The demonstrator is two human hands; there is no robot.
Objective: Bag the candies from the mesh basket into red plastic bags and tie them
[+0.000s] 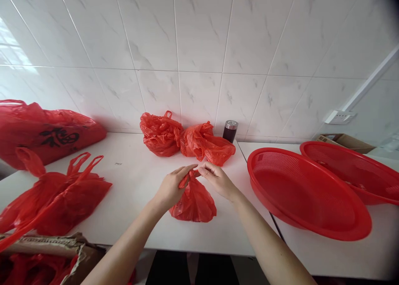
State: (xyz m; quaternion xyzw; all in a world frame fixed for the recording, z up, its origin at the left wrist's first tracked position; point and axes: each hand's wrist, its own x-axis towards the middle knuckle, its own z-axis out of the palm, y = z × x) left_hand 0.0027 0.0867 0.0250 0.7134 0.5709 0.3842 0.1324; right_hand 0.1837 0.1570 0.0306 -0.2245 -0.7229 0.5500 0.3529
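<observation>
A small filled red plastic bag [195,204] stands on the white table in front of me, its neck gathered upward. My left hand [175,184] grips the bag's gathered top from the left, fingers closed on the red plastic. From the right, my right hand [216,178] pinches at the same top, thumb and fingers pressed together. Both sets of fingertips meet just above the neck. What is inside the bag is hidden by the plastic.
Filled red bags [162,135] and a dark jar [230,131] stand by the tiled wall. Red baskets [305,193] sit at right. More red bags [71,193], a large red bag [56,131] and a cardboard box [84,256] are at left.
</observation>
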